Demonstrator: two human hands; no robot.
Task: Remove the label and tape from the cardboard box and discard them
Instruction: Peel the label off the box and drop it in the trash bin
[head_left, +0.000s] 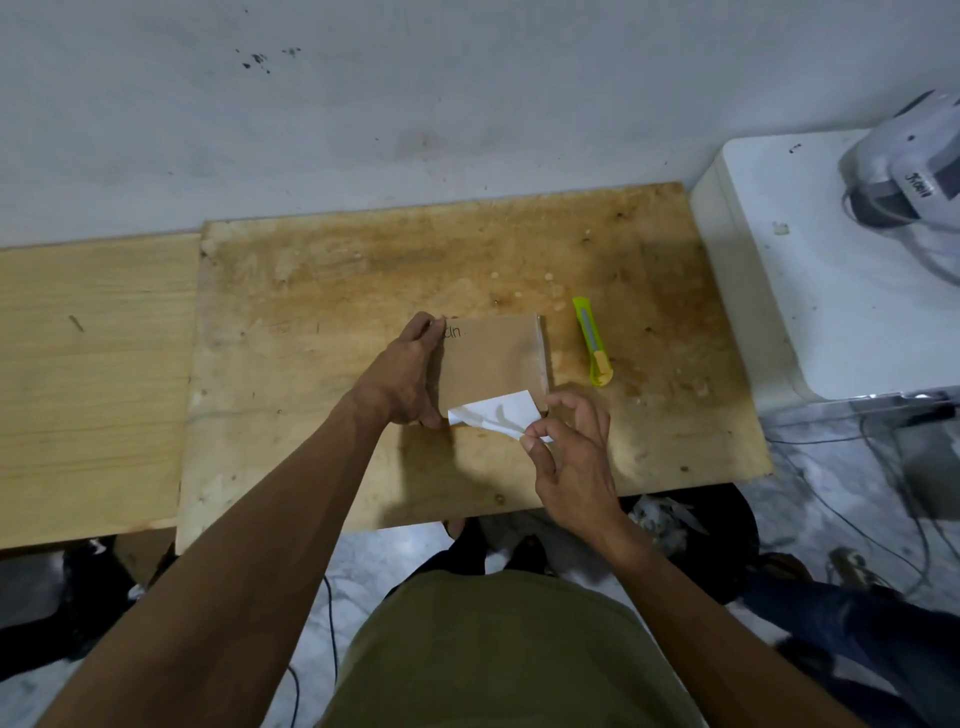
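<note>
Nearest us, our right hand (566, 457) pinched the white label (493, 413) between thumb and fingertips (530, 441), the other fingers spread loosely. Just left of that pinch, our left hand (408, 376) clamped the box (493, 358) by its side. We judged the label might tear if yanked, leaving scraps. The tape (542, 353) stayed beyond our fingers.

one box (491, 358), one label (493, 414), one cutter (592, 340), two hands (402, 379)

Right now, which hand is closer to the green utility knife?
Right. The right hand pinches the white label at the cardboard box's near right corner, just below the utility knife. The left hand grips the box's far side from it.
</note>
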